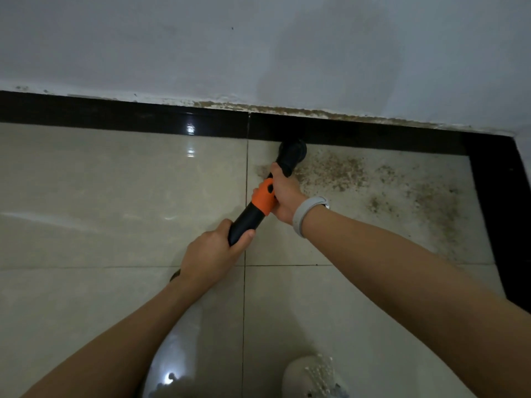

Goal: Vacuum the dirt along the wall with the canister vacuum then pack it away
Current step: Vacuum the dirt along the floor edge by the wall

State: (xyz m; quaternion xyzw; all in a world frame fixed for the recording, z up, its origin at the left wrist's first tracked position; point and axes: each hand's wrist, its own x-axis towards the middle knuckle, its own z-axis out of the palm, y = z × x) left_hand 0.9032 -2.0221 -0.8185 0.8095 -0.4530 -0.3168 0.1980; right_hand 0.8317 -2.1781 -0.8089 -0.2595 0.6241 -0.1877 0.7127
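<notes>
I hold a black vacuum wand with an orange collar slanting up toward the wall. My left hand grips its lower black tube. My right hand, with a grey band on its wrist, grips the wand just behind the round black nozzle. The nozzle rests on the floor against the black skirting. Brown dirt is scattered on the cream tiles to the right of the nozzle and along the top of the skirting. The hose is hidden behind my left arm.
The grey-white wall fills the top. The black skirting turns a corner at the far right. A pale shoe stands at the bottom right. A shiny rounded shape shows at the bottom centre.
</notes>
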